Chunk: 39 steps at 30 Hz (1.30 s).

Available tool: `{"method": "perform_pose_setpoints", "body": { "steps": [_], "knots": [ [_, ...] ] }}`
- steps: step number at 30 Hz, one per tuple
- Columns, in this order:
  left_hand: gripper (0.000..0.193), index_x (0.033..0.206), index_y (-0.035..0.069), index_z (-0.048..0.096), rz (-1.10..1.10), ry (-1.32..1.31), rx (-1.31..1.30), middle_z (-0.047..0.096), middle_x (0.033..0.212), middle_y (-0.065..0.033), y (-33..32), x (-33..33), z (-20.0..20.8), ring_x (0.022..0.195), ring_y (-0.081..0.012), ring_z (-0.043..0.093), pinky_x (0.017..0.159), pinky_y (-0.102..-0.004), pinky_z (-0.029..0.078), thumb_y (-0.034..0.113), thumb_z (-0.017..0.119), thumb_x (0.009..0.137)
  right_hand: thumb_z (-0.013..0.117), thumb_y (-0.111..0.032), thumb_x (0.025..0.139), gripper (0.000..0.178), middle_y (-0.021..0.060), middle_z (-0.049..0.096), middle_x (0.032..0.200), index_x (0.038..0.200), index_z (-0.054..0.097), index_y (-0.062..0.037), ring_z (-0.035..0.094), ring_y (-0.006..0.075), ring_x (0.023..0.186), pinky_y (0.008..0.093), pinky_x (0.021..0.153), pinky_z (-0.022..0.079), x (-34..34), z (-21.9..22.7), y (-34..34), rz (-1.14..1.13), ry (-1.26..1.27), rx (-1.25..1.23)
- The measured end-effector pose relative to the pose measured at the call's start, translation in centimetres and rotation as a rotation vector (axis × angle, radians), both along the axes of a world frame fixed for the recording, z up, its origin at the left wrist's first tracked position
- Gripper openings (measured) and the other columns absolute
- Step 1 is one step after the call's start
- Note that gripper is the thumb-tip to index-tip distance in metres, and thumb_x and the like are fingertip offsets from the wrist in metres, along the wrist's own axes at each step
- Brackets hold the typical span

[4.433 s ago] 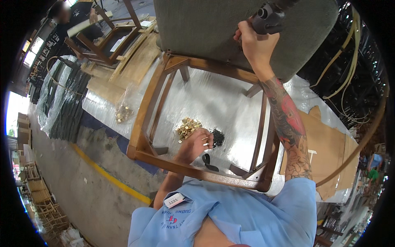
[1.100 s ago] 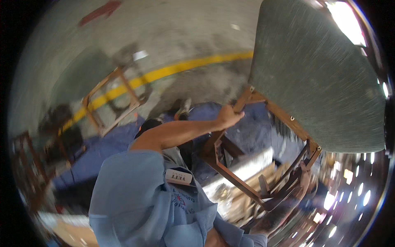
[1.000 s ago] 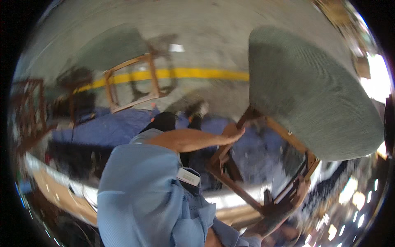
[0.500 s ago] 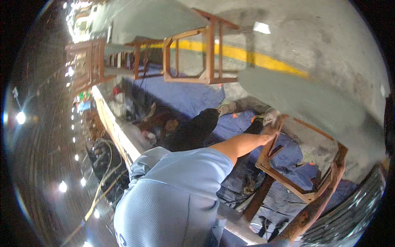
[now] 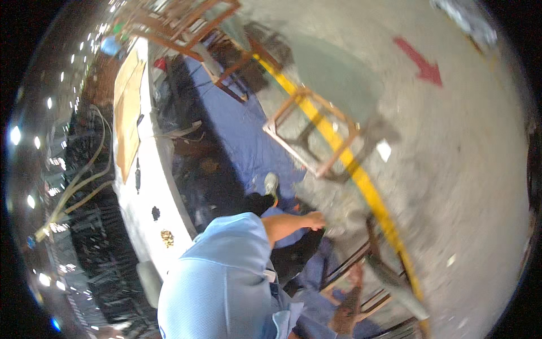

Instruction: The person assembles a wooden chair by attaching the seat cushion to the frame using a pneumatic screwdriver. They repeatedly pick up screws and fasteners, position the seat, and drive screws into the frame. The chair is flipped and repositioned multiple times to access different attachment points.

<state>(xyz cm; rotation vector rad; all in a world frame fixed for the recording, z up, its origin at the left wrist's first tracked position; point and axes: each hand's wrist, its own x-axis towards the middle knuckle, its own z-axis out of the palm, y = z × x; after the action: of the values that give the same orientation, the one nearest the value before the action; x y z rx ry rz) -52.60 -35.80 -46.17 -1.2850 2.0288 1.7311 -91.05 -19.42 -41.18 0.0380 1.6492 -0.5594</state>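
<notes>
My left hand [image 5: 315,220] is off the wooden frame, its fingers curled in with nothing visible in them. Below it, my right hand [image 5: 354,276] lies over the rails of a brown wooden chair frame [image 5: 370,308]; motion blur hides whether the fingers grip it. A grey-green panel [image 5: 392,285] shows along the far side of that frame. Farther ahead, another wooden chair frame [image 5: 339,152] rests on the concrete across a yellow line, apart from both hands.
More wooden chair frames [image 5: 192,34] stand at the far left. A long white-topped bench [image 5: 161,198] with brown cardboard [image 5: 129,107] runs along my left. Blue sheeting [image 5: 226,121] covers a strip of floor. A red arrow [image 5: 419,61] marks the concrete [image 5: 457,169].
My left hand has come off the wooden frame, which is now lower in view beside my right hand. My view has turned, bringing the bench and red arrow into sight.
</notes>
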Motion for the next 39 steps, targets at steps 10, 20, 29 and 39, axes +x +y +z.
{"method": "perform_pose_setpoints", "body": {
  "steps": [10,20,29,39],
  "knots": [
    [0.039,0.123,0.004,0.062,1.675,0.248,0.188,0.072,0.107,-0.0126,-8.8,48.0,24.7,0.083,-0.0265,0.072,0.072,-0.0386,0.053,0.03,0.056,0.094,0.057,-0.021,0.092,0.014,0.0026,0.063,0.08,0.089,0.065,-0.0095,0.06,0.0168,0.068,0.0306,0.059,0.046,45.0,10.4,-38.1,0.931,0.097,-0.45],
    [0.028,0.108,0.006,0.062,2.966,0.578,-0.01,0.068,0.091,-0.0065,13.1,60.5,31.2,0.072,-0.0129,0.064,0.058,-0.0225,0.047,0.028,0.057,0.092,0.066,-0.017,0.082,0.044,0.0215,0.064,0.118,0.121,0.058,0.0024,0.061,0.0335,0.111,0.0431,0.096,0.048,97.5,34.4,-63.1,1.521,0.474,-1.698],
    [0.029,0.069,0.009,0.056,3.483,0.398,0.637,0.058,0.059,-0.0053,12.6,37.9,28.7,0.045,-0.0148,0.05,0.04,-0.0307,0.033,0.028,0.055,0.091,0.071,-0.025,0.078,0.06,0.0179,0.062,0.123,0.131,0.053,-0.0033,0.055,0.0387,0.118,0.0545,0.1,0.042,119.8,38.5,-71.4,2.291,1.018,-1.671],
    [0.02,0.088,0.001,0.069,2.912,0.135,0.217,0.068,0.076,-0.0076,6.8,38.1,23.7,0.061,-0.0169,0.061,0.056,-0.0328,0.049,0.018,0.059,0.088,0.064,-0.016,0.072,0.028,0.0293,0.067,0.087,0.087,0.07,0.0066,0.065,0.0472,0.084,0.0513,0.078,0.053,119.1,48.0,-68.2,1.793,0.77,-2.39]
  ]
}}
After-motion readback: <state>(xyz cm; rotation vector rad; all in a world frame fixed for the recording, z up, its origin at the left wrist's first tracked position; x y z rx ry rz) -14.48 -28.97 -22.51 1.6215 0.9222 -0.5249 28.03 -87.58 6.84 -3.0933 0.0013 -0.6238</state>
